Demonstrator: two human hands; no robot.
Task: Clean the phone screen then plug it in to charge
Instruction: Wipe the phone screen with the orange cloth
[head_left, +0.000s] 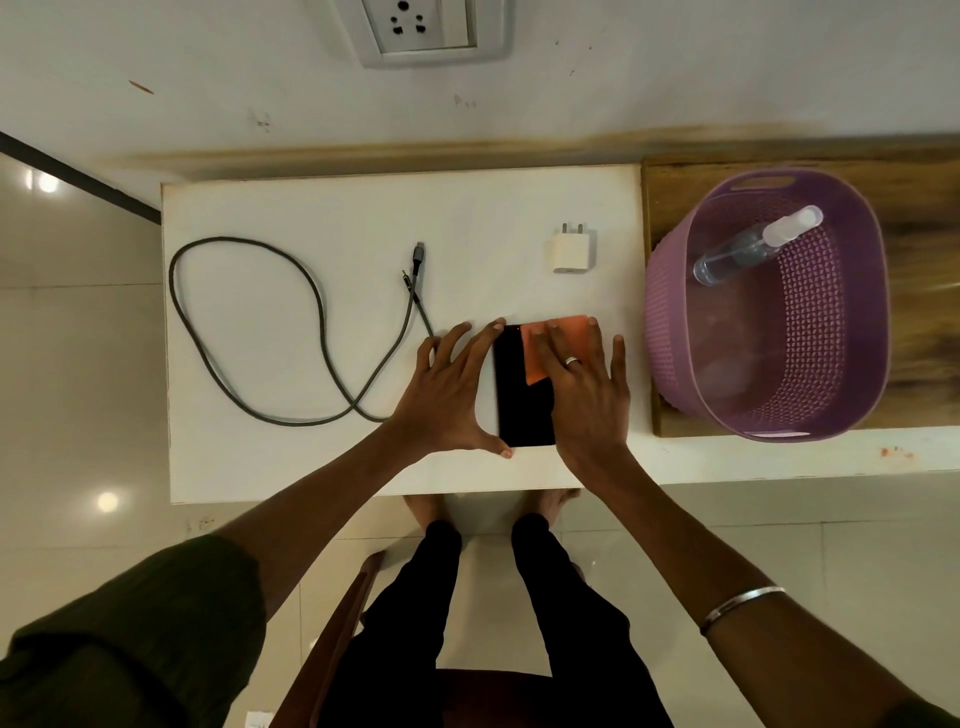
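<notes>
I see the phone (522, 387) lying flat, screen up, near the front edge of the counter (311, 467). My left hand (449, 392) brackets its side with spread thumb and fingers, apparently to stop sliding. My right hand (582, 384) presses the orange cloth (535, 364) flat-fingered onto the screen. The charging cable (249, 332) and adapter (573, 252) lie unconnected beyond: cleaning step, I judge.

phone (522, 395) near the table (322, 467) front edge, cloth (540, 358) on its far right part; cable (249, 332) to the left; charger (572, 250) behind; basket (670, 332) at right, bottle (753, 247) in it.
</notes>
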